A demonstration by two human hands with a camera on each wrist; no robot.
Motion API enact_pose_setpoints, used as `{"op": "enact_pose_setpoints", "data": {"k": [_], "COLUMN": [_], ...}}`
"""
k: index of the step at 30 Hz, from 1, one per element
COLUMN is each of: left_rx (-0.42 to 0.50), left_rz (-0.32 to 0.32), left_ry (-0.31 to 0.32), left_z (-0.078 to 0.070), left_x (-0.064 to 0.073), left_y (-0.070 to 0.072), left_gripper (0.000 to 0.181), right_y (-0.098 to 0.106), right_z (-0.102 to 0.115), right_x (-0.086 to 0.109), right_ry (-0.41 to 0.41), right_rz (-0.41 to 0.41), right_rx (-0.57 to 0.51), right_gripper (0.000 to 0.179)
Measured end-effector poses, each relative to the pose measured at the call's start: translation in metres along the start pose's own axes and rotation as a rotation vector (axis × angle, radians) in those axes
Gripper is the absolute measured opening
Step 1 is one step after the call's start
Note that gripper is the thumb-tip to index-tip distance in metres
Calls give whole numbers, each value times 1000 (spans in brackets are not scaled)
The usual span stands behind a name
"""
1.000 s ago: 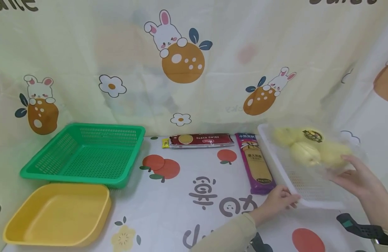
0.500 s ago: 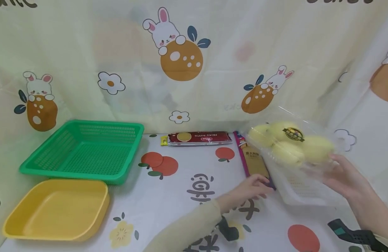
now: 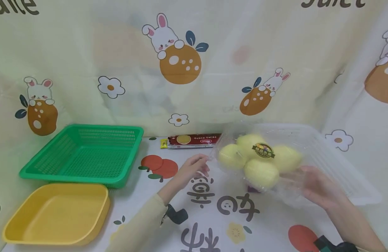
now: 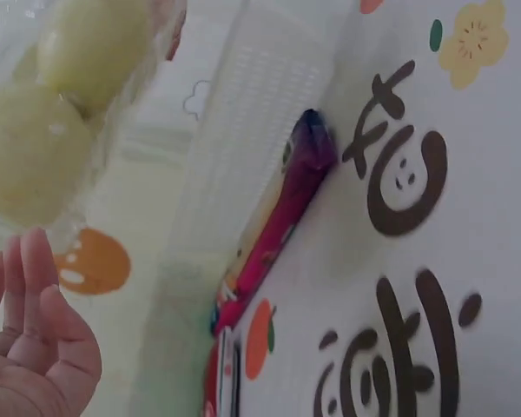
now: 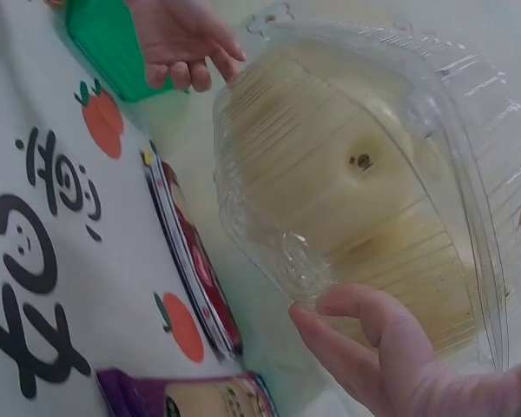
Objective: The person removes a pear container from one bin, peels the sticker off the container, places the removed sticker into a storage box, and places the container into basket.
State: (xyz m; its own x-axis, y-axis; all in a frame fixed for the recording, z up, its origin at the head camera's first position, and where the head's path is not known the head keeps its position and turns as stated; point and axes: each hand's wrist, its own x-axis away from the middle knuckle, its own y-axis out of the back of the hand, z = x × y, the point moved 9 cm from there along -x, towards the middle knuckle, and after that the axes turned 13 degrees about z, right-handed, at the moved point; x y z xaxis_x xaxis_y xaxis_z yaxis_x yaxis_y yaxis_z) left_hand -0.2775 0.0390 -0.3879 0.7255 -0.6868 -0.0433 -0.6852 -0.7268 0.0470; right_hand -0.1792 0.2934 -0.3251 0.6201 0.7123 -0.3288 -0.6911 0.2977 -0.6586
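Note:
In the head view my right hand grips the right end of a clear plastic clamshell box of yellow-green fruit, held above the table. A round dark label sits on its lid. The right wrist view shows the ribbed underside of the box with thumb and fingers on opposite sides of it. At the box's left corner is my left hand, its fingers loosely bent; fingertips are at or just touching that corner. The left wrist view has this hand just below the fruit, holding nothing.
A white perforated basket stands behind the box. A purple pasta packet leans along that basket, mostly hidden in the head view. A dark red packet lies at the back. Left are a green basket and a yellow tray.
The fruit box has come up out of the white basket and moved left in my right hand. My left hand has let go of the basket rim and shifted left to the box's corner.

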Motion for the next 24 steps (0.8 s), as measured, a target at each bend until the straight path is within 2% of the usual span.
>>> {"op": "enact_pose_setpoints", "data": {"k": [3,6,10,13,16,18,19,21,24], "left_rx": [23,77,131,104,48,16,-1,-26,-36], "left_rz": [-37,-50,-64,-72,-65,-83,-101,-151,-242], "left_ry": [2,-9,-29,-8,43,75,82,84,75], "left_z": [1,1,-1,4,18,30,35,44,49], "left_x": [13,24,36,44,55,65,70,80,94], "left_y": [13,20,25,28,32,37,40,45,53], "left_gripper": [35,41,50,48,44,38,35,29,23], "right_y": [-10,-14,-11,-4,6,15,18,30,48], "right_z": [-15,-27,-43,-56,-71,-82,-87,-95,-105], "right_x": [-16,-26,-34,-35,-37,-39,-41,-42,-40], "right_ry": [-48,-78,-139,-175,-201,-213,-218,-235,-291], "right_rz": [64,98,120,101,42,-7,-20,-99,-265], "right_rx": [-73,-85,-33,72,170,228,270,356,523], "right_gripper": [45,46,47,47,46,46,46,42,35]}}
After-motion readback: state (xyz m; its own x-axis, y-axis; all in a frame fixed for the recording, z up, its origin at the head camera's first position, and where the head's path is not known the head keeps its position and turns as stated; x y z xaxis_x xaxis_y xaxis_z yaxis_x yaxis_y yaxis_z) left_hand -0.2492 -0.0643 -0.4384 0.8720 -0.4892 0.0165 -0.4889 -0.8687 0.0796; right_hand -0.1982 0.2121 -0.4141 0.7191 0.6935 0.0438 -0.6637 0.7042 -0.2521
